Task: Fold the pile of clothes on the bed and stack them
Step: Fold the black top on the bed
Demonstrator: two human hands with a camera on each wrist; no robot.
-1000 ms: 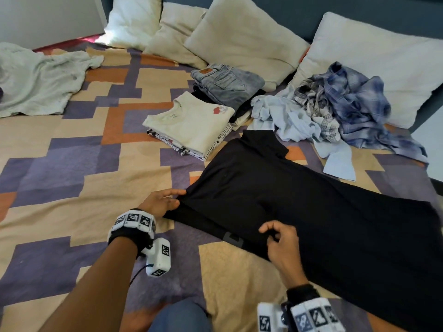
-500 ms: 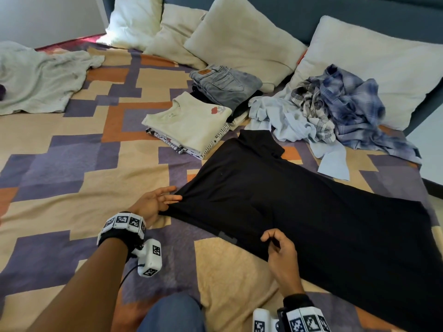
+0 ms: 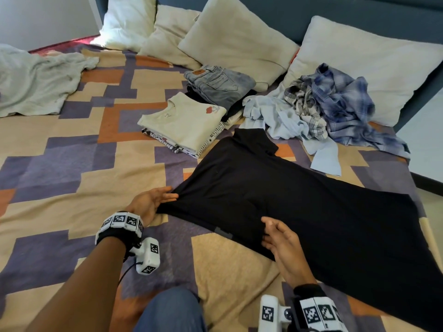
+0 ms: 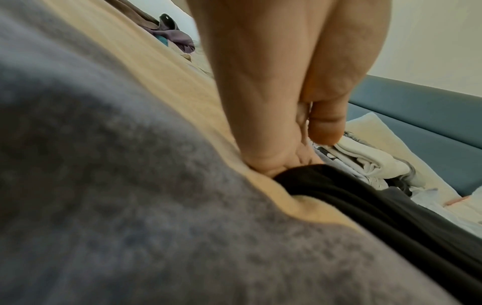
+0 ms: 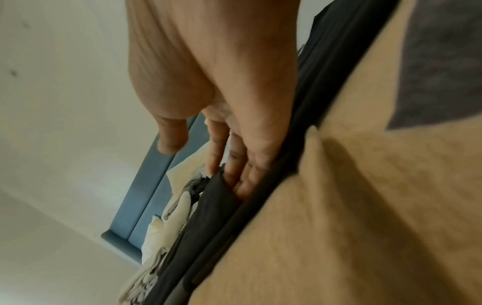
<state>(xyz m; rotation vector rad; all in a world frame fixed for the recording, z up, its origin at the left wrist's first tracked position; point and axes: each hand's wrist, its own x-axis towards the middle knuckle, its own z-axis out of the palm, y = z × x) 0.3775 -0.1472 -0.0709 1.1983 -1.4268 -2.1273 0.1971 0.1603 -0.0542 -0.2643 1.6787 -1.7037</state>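
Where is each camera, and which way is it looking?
Head: on the person's head, looking down at the bed; both forearms show.
Left wrist: low on the bedspread, looking along the left hand.
Right wrist: low, looking along the right hand.
All three see the black garment and the folded stack.

Head view looks down; wrist views skim the black garment (image 3: 299, 207) close.

text: no words or numbers can be read | wrist bands (image 3: 121, 220): only black-and-white square codes | jeans patch (image 3: 198, 72) at 12 o'clock: too small to read
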